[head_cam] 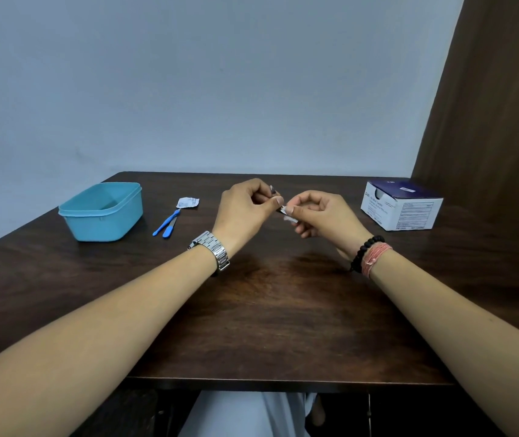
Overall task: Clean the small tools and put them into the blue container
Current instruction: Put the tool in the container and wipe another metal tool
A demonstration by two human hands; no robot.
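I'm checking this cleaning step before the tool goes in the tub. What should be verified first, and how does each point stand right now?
1. Small tool held firmly: ok, the left hand pinches it.
2. Wipe in contact with the tool: ok, the right hand pinches it against the tool's end.
3. Tool fully cleaned: cannot tell, it is mostly hidden by fingers.
4. Blue container open and ready: ok, no lid on it, standing left on the table.
5. Other tools waiting: not ok, two blue-handled tools lie beside the container, not in it.
6. Spare wipes at hand: cannot tell, the box contents are hidden.
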